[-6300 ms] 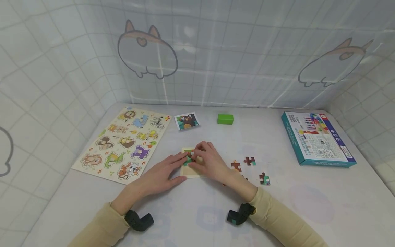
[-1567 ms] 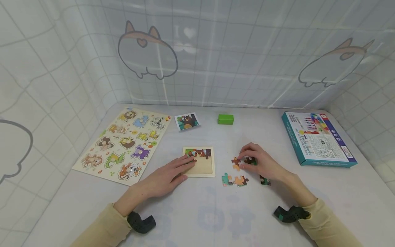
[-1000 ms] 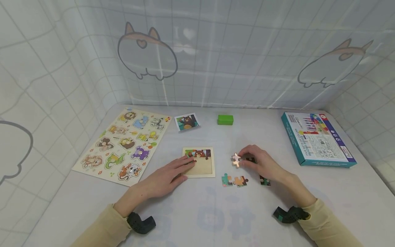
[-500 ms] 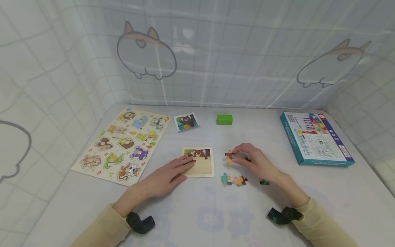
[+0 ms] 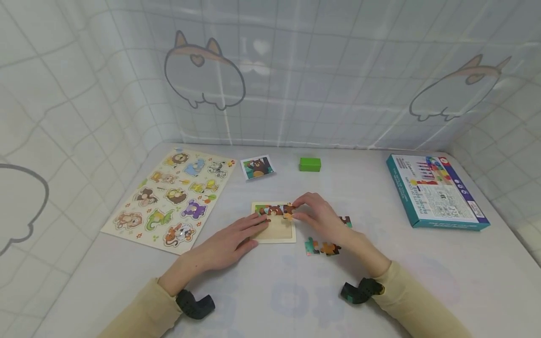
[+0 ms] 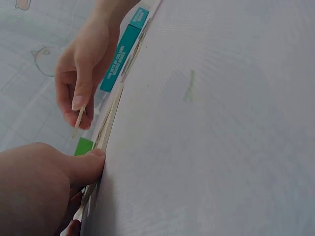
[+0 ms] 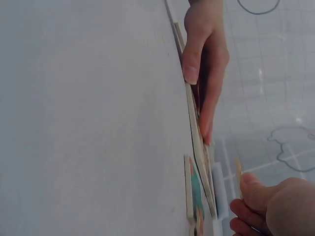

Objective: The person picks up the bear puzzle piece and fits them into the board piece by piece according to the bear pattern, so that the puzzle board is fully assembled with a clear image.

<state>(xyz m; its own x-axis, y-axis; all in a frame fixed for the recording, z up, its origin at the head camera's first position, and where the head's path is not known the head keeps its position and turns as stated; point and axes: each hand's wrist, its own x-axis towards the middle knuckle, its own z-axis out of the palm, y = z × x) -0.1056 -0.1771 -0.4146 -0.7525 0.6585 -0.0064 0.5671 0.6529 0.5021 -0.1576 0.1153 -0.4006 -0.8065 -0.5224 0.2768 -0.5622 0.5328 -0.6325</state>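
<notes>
My left hand (image 5: 226,241) rests on the left side of a small wooden puzzle tray (image 5: 274,234), fingers extended over it and thumb at its near edge. Bear-picture pieces line the tray's top row, partly under my fingertips. Between thumb and fingers, my right hand (image 5: 321,218) pinches a brown and orange jigsaw piece (image 5: 289,211) over the tray's upper right. Both wrist views show this piece (image 6: 78,122) raised and tilted above the table. Loose jigsaw pieces lie right of the tray: a teal one (image 5: 311,246), an orange-brown one (image 5: 328,249) and a dark one (image 5: 346,220) partly behind my right hand.
A bear picture card (image 5: 258,167) and a green block (image 5: 310,164) sit beyond the tray. An animal puzzle board (image 5: 169,197) lies at the left. A teal-sided box (image 5: 437,192) stands at the far right.
From among the loose pieces, my right hand has picked up the brown and orange jigsaw piece and carried it left to the tray. My left hand has stayed at the tray in recent frames.
</notes>
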